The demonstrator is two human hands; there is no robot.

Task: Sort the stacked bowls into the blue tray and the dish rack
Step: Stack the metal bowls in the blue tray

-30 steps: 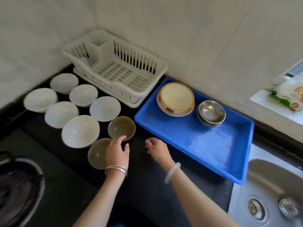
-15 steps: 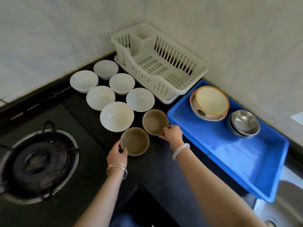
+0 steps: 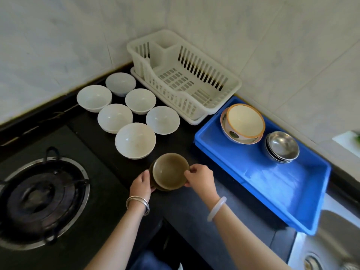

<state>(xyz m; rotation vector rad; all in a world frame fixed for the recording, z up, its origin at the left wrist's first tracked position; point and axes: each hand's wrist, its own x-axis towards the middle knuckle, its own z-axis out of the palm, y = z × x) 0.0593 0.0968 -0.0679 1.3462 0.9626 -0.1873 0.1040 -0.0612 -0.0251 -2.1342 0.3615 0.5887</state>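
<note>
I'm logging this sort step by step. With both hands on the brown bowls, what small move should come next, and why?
Probably lift the nested brown bowls and carry them right to the blue tray. The left hand and right hand grip opposite sides, one bowl sits inside the other, and the tray has bare floor in front of the patterned bowls and steel bowls.

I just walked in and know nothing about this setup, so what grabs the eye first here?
Both hands meet at the counter's front edge, the left hand and right hand gripping two nested brown bowls. Behind them six white bowls cluster beside an empty dish rack. On the right, a bright blue tray holds an orange-rimmed bowl and stacked steel bowls.
</note>
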